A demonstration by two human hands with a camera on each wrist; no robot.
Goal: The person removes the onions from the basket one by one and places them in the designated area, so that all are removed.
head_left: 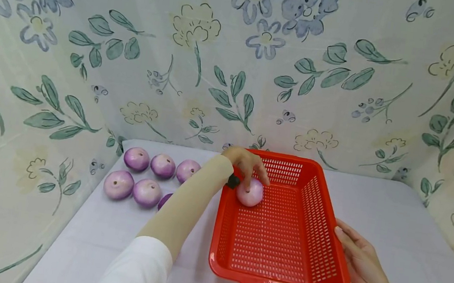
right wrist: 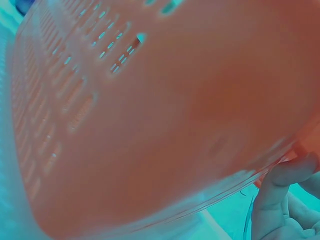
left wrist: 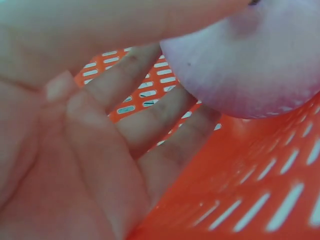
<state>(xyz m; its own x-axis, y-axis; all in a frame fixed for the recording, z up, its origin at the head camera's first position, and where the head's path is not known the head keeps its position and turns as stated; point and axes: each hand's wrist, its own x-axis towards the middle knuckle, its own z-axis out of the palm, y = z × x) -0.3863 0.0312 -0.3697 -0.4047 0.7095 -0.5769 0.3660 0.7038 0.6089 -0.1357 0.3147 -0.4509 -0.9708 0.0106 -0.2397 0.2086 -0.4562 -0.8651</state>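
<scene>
A red plastic basket (head_left: 275, 234) with slotted walls and floor stands in the middle of the head view. Inside it, near the far left corner, my left hand (head_left: 246, 160) holds a purple-and-white onion (head_left: 251, 196) low over the floor. The left wrist view shows the thumb over the top of the onion (left wrist: 245, 70) and the other fingers reaching along its far side. My right hand (head_left: 360, 257) grips the basket's right rim, and the right wrist view has its fingertips (right wrist: 295, 170) at that rim, with the basket's outer wall (right wrist: 165, 140) filling most of the picture.
On the white-covered table (head_left: 80, 241), several more onions (head_left: 119, 184) lie in two rows left of the basket. My left forearm (head_left: 189, 198) partly covers one of them. A floral cloth (head_left: 200, 85) hangs behind and at both sides.
</scene>
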